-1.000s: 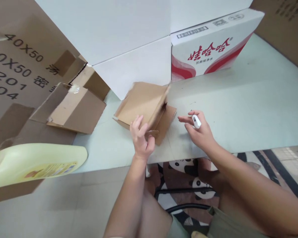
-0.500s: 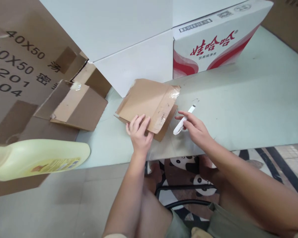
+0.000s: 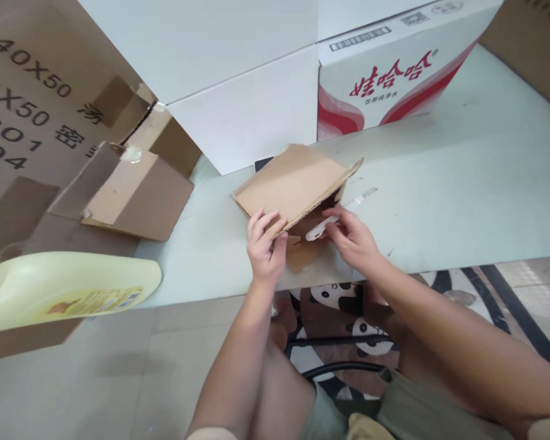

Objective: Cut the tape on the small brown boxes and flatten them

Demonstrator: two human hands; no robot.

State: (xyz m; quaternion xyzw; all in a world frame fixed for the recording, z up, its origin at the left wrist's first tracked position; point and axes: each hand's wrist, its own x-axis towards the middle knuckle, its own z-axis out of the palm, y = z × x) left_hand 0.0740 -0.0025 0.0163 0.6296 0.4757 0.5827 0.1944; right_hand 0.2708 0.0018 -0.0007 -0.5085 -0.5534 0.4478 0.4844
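A small brown cardboard box rests on the pale table in front of me, its near end gaping and a flap hanging down. My left hand grips the edge of its upper panel, thumb underneath and fingers on top. In my right hand, between thumb and fingers, is a white utility knife. Its blade end points away to the upper right. The box's opening lies just left of that hand. Shadow hides most of the box's inside.
A pale yellow-green bottle lies at the left. Another opened carton stands behind it, beside a large printed cardboard box. White boxes and a red-and-white carton line the back of the table.
My left hand has tilted up the box's upper panel, so the near opening shows. The utility knife has swung toward the right, and my right hand has come closer to the box.
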